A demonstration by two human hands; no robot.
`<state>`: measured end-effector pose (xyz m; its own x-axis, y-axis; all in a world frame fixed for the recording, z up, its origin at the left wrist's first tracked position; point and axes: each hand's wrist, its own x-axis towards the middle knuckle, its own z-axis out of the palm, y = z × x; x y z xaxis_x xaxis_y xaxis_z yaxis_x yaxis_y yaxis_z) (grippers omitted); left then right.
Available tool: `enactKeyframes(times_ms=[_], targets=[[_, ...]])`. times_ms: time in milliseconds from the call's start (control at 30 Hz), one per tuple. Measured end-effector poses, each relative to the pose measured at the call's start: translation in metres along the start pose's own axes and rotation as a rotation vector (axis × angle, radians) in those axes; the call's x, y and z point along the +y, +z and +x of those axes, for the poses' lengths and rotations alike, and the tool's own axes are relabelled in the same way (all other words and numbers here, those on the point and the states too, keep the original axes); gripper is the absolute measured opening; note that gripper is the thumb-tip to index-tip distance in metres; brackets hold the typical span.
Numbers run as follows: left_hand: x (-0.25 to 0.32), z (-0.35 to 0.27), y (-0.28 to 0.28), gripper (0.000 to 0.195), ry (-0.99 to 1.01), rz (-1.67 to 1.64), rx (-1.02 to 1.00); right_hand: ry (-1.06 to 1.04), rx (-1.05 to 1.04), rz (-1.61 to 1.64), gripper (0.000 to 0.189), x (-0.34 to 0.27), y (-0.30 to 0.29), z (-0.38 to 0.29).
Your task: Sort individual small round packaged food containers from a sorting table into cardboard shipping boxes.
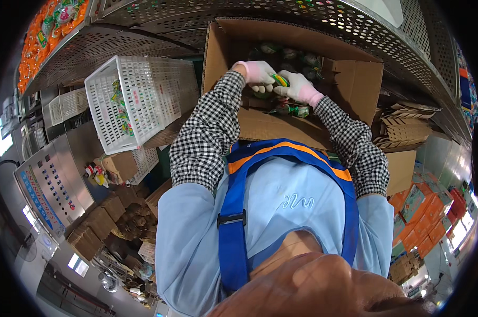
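Observation:
My left hand (pixel 259 76), in a white glove with a pink cuff, is over an open cardboard box (pixel 304 125). My right hand (pixel 296 85), gloved the same way, meets it there. Between them is a small green and yellow wrapped packet (pixel 279 80), with the fingers of both hands closed on its ends. Below the hands, inside the box, are several clear-and-green wrapped items (pixel 289 53). One wrapped piece with red and green print (pixel 290 109) lies close to the near wall. The hands hide part of the contents.
Left of the box, a white plastic basket (pixel 152 95) holds several green packets. A perforated metal shelf (pixel 342 23) runs across the far side. Folded cardboard pieces (pixel 405 123) are stacked at right, with orange cartons (pixel 421 214) behind. A control panel (pixel 54 186) stands further left.

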<state>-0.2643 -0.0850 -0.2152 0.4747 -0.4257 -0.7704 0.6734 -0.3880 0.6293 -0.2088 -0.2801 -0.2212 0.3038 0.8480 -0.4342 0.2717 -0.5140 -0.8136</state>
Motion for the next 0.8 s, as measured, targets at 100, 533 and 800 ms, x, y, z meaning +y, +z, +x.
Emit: enactKeyframes(times_ms=[100,533,800], targets=[[-0.016,0.007,-0.008,0.044,-0.195,0.442,0.697,0.245,0.223,-0.21,0.054,0.008,-0.005,-0.001],[-0.038,0.037,-0.036,0.03,0.303,-0.479,0.976,-0.03,0.134,-0.702,0.036,0.019,0.032,0.031],[-0.048,0.034,0.012,0.026,-0.163,0.933,0.914,-0.195,0.263,-0.752,0.037,0.022,0.037,0.023]])
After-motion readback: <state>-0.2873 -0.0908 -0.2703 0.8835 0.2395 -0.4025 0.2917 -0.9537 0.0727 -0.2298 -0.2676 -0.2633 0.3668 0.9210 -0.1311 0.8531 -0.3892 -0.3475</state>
